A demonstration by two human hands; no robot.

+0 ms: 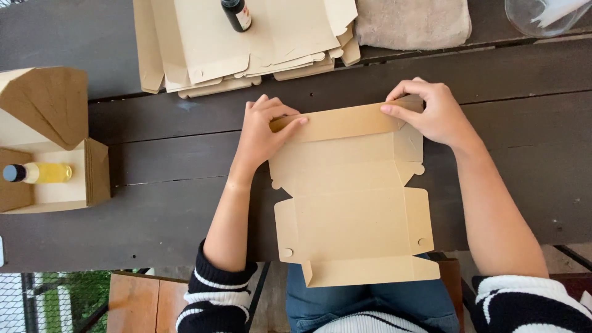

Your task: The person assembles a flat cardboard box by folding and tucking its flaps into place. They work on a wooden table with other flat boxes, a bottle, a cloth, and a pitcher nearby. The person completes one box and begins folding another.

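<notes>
Left hand [262,132]: fingers pinched on the far flap of the flat cardboard box [351,197].
Right hand [431,111]: pinching the same flap.
Table [154,203]: dark wood.

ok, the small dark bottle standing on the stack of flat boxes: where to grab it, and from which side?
Take the dark bottle by its body just below the cap, coming from above and the near side. It stands upright on the stack of flat boxes, with open cardboard around it. Both hands, the left hand and the right hand, are busy pinching the far flap of the box blank.
</notes>
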